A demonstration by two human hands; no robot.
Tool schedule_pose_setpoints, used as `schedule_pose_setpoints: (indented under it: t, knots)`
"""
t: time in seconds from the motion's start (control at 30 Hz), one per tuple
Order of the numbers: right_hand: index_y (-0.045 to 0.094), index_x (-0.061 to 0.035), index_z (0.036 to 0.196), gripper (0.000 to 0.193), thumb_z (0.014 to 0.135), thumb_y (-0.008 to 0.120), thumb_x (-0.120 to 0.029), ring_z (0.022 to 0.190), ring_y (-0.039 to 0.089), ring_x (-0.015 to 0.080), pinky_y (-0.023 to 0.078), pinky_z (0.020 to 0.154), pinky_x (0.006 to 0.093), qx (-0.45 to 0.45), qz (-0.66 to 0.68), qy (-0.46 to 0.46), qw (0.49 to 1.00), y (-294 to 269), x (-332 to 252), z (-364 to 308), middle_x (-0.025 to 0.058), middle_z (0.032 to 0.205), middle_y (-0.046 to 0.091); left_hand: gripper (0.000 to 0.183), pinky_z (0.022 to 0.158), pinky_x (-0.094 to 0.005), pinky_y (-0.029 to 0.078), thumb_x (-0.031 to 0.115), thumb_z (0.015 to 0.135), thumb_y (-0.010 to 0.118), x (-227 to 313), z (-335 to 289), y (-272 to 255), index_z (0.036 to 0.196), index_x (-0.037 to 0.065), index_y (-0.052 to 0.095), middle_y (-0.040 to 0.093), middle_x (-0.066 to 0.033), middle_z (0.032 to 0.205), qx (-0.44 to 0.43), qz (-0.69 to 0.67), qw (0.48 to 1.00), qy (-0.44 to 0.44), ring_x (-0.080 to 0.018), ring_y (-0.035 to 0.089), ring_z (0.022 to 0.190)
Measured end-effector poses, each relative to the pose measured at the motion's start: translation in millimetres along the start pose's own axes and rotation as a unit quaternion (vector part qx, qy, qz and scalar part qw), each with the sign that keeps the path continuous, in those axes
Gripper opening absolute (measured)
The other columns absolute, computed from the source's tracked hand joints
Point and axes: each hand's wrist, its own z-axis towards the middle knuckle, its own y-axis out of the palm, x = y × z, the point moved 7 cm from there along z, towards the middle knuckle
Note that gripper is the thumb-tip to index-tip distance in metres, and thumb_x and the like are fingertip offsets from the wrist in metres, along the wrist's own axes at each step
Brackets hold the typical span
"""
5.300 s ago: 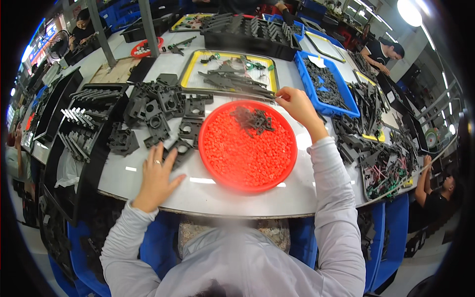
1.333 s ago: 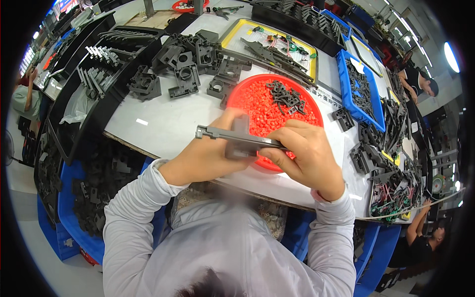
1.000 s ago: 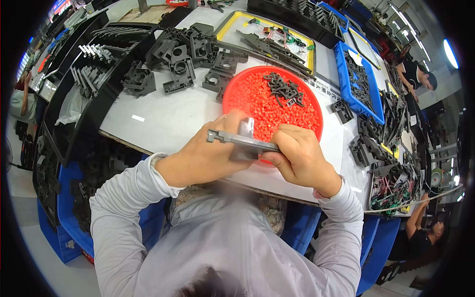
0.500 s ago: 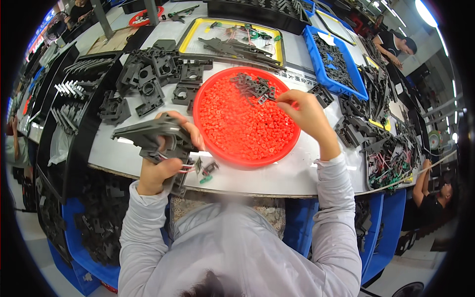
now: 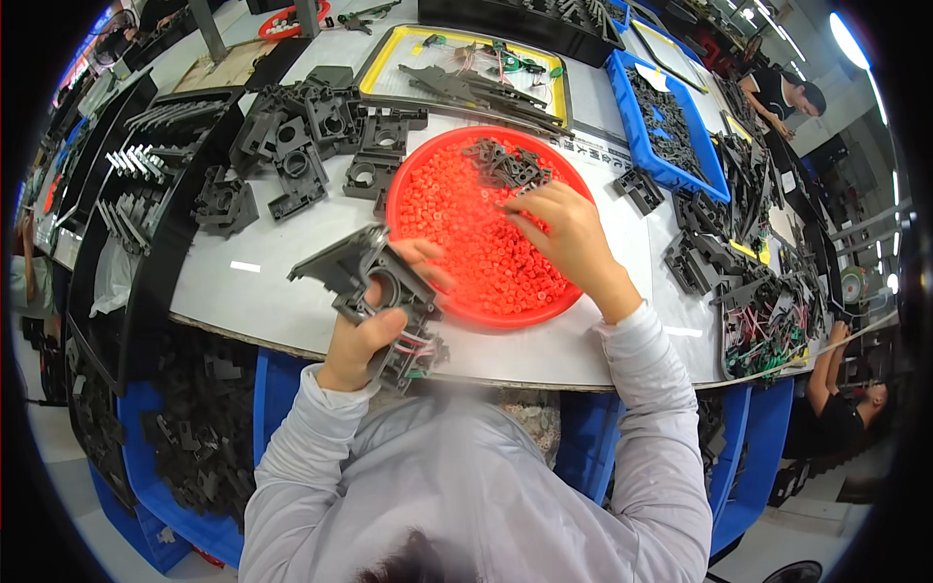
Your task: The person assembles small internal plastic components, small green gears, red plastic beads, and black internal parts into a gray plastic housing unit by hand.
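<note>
My left hand (image 5: 352,352) is wrapped round a dark grey plastic housing (image 5: 342,270) with a round opening, tilted just in front of the red basin. Thin wires and a small part, blurred, hang at the housing's lower end. Over the round red basin (image 5: 505,322) is my right hand (image 5: 575,241), thumb and fingers pinched together. A small dark piece seems to show at the fingertips, too small to name. Many small red plastic rings (image 5: 452,194) fill the basin, and a heap of small dark grey parts (image 5: 509,163) lies on them at the far side.
Loose grey housings (image 5: 294,160) are piled at left, beside a black rack (image 5: 105,321). Behind the basin stands a yellow-edged tray (image 5: 389,58) with wired parts. A blue bin (image 5: 714,189) of small dark parts stands at right, near heaped dark parts and wires (image 5: 773,321). Co-workers are farther right.
My left hand has brought the housing rightward, closer to the basin, and turned it so its round opening shows. My right hand has moved left and toward me, away from the dark heap.
</note>
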Motion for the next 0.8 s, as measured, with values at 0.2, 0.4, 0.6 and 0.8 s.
schedule_pose_setpoints:
  t: [0.2, 0.4, 0.6, 0.8]
  knots:
    - [0.066, -0.0042, 0.085, 0.023, 0.063, 0.069, -0.001, 0.064, 0.054, 0.0195, 0.045, 0.054, 0.0302, 0.014, -0.014, -0.116, 0.993, -14.7, -58.5, -14.1, 0.0048, 0.075, 0.06, 0.058, 0.084, -0.0366, 0.048, 0.031, 0.071, 0.065, -22.4, 14.0, 6.8, 0.116, 0.004, 0.042, 0.04, -0.0168, 0.123, -0.001, 0.044, 0.997, -0.063, -0.0273, 0.054, 0.104]
    - [0.065, -0.0059, 0.088, 0.022, 0.066, 0.066, -0.008, 0.067, 0.054, 0.0199, 0.046, 0.055, 0.0302, 0.017, 0.015, -0.123, 0.992, -9.2, -62.5, -22.8, 0.0037, 0.077, 0.059, 0.049, 0.088, -0.0348, 0.045, 0.021, 0.071, 0.062, -22.7, 15.8, 12.1, 0.113, 0.003, 0.045, 0.049, -0.0127, 0.108, 0.002, 0.082, 0.995, -0.05, -0.0203, 0.05, 0.103]
    - [0.065, -0.0053, 0.088, 0.019, 0.069, 0.066, -0.01, 0.073, 0.057, 0.0223, 0.048, 0.063, 0.0343, -0.033, 0.057, -0.042, 0.997, -10.2, -33.7, -15.9, 0.0061, 0.079, 0.06, 0.046, 0.084, -0.0341, 0.045, 0.02, 0.071, 0.062, -16.6, 21.0, 12.7, 0.109, 0.001, 0.044, 0.051, -0.0126, 0.101, -0.029, 0.1, 0.994, -0.016, -0.019, 0.051, 0.098]
    - [0.065, -0.0042, 0.084, 0.013, 0.073, 0.063, -0.01, 0.079, 0.057, 0.0268, 0.047, 0.072, 0.0364, -0.049, 0.025, 0.118, 0.991, -2.9, 26.0, -1.8, 0.0087, 0.081, 0.061, 0.05, 0.084, -0.0298, 0.044, 0.005, 0.065, 0.07, -19.8, 23.8, 8.5, 0.109, 0.003, 0.046, 0.053, -0.0068, 0.101, -0.028, 0.099, 0.994, 0.038, -0.014, 0.053, 0.095]
